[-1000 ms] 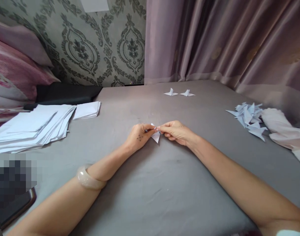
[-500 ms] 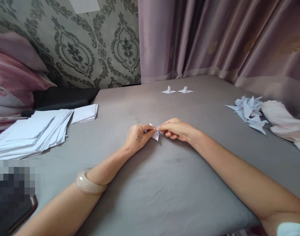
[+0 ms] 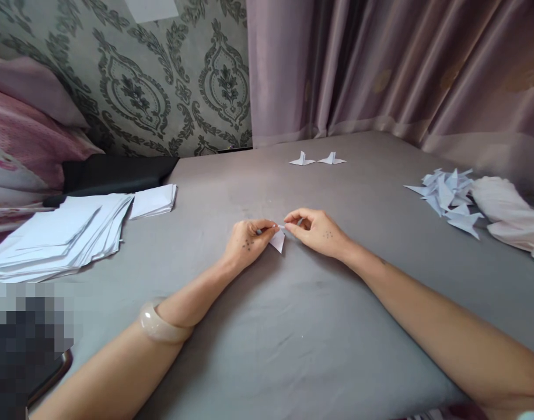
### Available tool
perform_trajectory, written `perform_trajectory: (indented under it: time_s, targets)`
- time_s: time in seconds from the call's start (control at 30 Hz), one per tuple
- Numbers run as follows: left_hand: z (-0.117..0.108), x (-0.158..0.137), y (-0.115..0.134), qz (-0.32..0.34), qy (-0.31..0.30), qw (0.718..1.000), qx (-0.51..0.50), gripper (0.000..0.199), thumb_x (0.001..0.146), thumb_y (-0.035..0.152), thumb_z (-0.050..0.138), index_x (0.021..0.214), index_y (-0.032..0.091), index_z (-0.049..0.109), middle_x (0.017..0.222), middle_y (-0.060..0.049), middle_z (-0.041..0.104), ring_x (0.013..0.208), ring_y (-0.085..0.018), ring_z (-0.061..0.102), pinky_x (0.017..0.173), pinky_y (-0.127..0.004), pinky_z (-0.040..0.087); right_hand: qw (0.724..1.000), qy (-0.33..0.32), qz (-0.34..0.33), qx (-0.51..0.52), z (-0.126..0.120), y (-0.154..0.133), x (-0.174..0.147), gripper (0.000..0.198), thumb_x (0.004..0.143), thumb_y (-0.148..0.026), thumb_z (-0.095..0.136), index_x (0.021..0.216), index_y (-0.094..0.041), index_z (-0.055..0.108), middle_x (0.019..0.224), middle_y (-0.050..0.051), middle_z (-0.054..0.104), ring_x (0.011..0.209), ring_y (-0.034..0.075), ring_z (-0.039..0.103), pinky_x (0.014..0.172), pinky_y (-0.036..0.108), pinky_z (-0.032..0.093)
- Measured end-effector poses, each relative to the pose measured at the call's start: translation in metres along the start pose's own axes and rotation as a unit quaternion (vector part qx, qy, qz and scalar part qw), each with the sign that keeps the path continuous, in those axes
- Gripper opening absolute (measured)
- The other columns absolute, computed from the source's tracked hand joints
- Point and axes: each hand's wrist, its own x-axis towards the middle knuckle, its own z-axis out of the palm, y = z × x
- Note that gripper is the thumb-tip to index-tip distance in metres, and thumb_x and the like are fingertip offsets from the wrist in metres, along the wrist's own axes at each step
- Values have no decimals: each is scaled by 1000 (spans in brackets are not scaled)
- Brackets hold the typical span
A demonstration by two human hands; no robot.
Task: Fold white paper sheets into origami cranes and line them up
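A small folded white paper (image 3: 278, 241) is held just above the grey cloth, at the middle of the view. My left hand (image 3: 248, 242) pinches it between thumb and fingers from the left. My right hand (image 3: 316, 232) grips a thin upper tip of the same paper with thumb and forefinger, knuckles turned up. One pointed flap hangs down between the hands; the rest is hidden behind my left fingers. Farther back stand two folded paper birds (image 3: 302, 158) side by side with their wings spread.
Stacks of white paper sheets (image 3: 52, 239) and smaller paper pieces (image 3: 153, 201) lie at the left, by a black cloth-like item (image 3: 118, 174). A pile of folded papers (image 3: 448, 195) lies right, beside a pale cloth (image 3: 507, 210). A dark device (image 3: 52, 379), partly blurred, is lower left.
My right hand has rolled over so that its back faces up, still at the paper's tip. The left hand keeps its pinch almost in place, and the flap has swung slightly.
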Motion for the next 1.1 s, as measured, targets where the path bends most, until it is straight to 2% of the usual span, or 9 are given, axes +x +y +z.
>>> perform_trajectory:
  time_s: [0.1,0.27,0.5,0.67,0.8,0.93,1.03,1.1]
  targets:
    - [0,0,-1,6,-5,1000,1,28,84,37,56,83,16,74,70,-1,69,58,-11,55,54,-20,40,995,-9,-85,-44,3,2,0,14,83,-30,60,91,-21,67,92,2,65,68,11,55,65,25,42]
    - [1,0,2,25,10,1000,16,24,84,34,57,82,18,74,74,-3,71,65,-14,60,58,-22,42,982,-8,-156,-102,8,8,0,12,90,-26,53,90,-21,65,90,1,62,72,11,55,68,24,39]
    - [0,-2,7,45,24,996,74,16,85,28,56,86,20,69,79,-4,69,72,-15,60,65,-25,44,959,-2,-174,-222,9,4,-2,18,95,-25,42,95,-23,60,97,3,60,73,13,53,63,26,35]
    - [-4,-3,-1,71,-8,990,125,17,81,36,64,85,19,62,80,-3,63,75,-17,55,68,-28,44,967,-3,-187,-172,7,9,1,20,96,-25,41,100,-23,60,101,4,61,83,15,57,72,26,41]
    - [-4,-3,-5,66,4,985,161,14,83,28,58,73,19,61,81,-4,60,79,-18,55,72,-30,45,975,53,-180,-115,9,13,4,28,94,-17,39,114,-23,58,106,6,61,89,17,58,77,28,44]
    - [-5,-3,-2,47,88,973,207,17,81,29,60,67,18,59,101,-9,61,96,-23,54,88,-38,43,979,96,-149,-100,11,14,2,32,90,-15,41,117,-21,56,102,7,61,82,16,58,72,28,46]
    - [-6,-5,2,20,66,976,209,29,79,42,62,64,18,57,117,-11,60,107,-29,53,95,-45,39,980,100,-137,-102,12,14,0,32,89,-14,42,116,-21,57,103,7,61,84,16,59,70,27,46]
    - [-8,-6,3,3,44,978,204,23,79,39,61,69,19,58,119,-10,60,109,-30,53,95,-47,38,980,105,-133,-104,12,15,0,32,88,-13,42,116,-21,57,105,7,62,86,16,60,69,27,46]
